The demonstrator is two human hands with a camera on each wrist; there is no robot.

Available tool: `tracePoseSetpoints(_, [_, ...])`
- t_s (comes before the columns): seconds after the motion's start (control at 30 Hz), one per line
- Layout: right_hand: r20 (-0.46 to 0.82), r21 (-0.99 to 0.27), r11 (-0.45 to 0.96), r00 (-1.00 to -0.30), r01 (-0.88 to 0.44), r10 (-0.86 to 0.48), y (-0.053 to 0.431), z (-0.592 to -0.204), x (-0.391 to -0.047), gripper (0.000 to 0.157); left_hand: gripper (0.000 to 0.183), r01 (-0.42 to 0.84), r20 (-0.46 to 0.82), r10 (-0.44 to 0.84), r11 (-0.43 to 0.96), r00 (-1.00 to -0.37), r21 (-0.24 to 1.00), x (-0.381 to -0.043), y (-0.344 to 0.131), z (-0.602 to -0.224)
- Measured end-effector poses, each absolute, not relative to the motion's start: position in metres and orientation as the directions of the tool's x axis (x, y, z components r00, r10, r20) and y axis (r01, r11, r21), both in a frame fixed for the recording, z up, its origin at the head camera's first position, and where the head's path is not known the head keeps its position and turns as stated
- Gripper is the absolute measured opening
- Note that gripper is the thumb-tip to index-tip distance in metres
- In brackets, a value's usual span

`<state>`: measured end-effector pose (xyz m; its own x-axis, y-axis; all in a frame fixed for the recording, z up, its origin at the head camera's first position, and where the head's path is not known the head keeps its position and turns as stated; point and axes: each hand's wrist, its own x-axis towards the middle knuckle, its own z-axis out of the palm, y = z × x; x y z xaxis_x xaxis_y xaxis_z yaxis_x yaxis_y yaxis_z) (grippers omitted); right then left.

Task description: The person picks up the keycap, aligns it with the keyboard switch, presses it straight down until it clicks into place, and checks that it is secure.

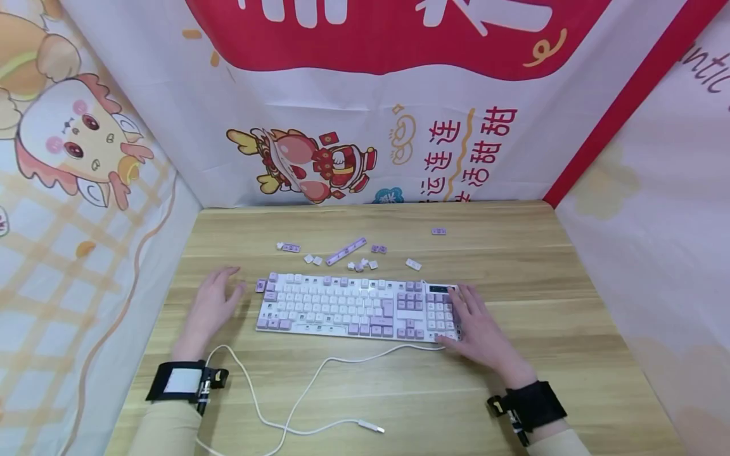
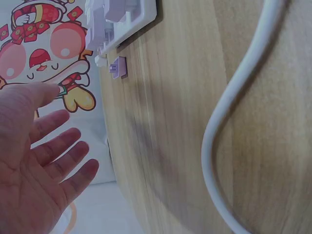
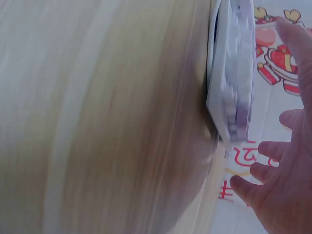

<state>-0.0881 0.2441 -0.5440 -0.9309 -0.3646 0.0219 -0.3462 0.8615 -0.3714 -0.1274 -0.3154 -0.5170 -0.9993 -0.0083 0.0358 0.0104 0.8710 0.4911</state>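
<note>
A white and purple keyboard (image 1: 356, 304) lies flat on the table, with several bare spots where keycaps are off, including along its front row. To its left, my left hand (image 1: 212, 304) is over the table with nothing in it; the left wrist view shows its fingers (image 2: 63, 146) spread. A loose purple keycap (image 1: 260, 285) sits beside the keyboard's upper left corner. My right hand (image 1: 481, 329) is at the number pad end, thumb and fingers apart and overlapping the edge. In the right wrist view its fingers (image 3: 273, 151) are spread beside the keyboard.
Behind the keyboard lie a long purple spacebar keycap (image 1: 346, 251), a few small white keycaps (image 1: 313, 259) and purple ones (image 1: 379, 249). Farther right is another purple keycap (image 1: 438, 232). A white cable (image 1: 310, 386) loops across the front to its plug (image 1: 371, 426). Printed cloth walls surround the table.
</note>
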Motion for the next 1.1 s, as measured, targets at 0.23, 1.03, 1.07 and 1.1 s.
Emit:
tracePoseSetpoints(0.23, [-0.033,-0.399,0.858,-0.930,-0.323,-0.365,0.235,-0.545,-0.086,0.124,0.053,0.080,-0.049,0.111,0.899,-0.993,0.430,-0.134,-0.311,-0.524])
tracePoseSetpoints(1.03, [0.028,-0.377,0.853,-0.925,-0.362,-0.380,0.230,-0.556,-0.087,0.123,0.054,0.150,-0.110,0.190,0.942,-0.976,0.300,-0.155,-0.293,-0.531])
tracePoseSetpoints(1.07, [0.027,-0.376,0.853,-0.925,-0.362,-0.380,0.230,-0.556,-0.087,0.123,0.052,0.154,-0.103,0.192,0.941,-0.976,0.300,-0.155,-0.293,-0.532])
tracePoseSetpoints(1.1, [0.024,-0.376,0.854,-0.925,-0.361,-0.380,0.230,-0.555,-0.087,0.123,0.049,0.157,-0.096,0.194,0.941,-0.976,0.300,-0.155,-0.293,-0.532])
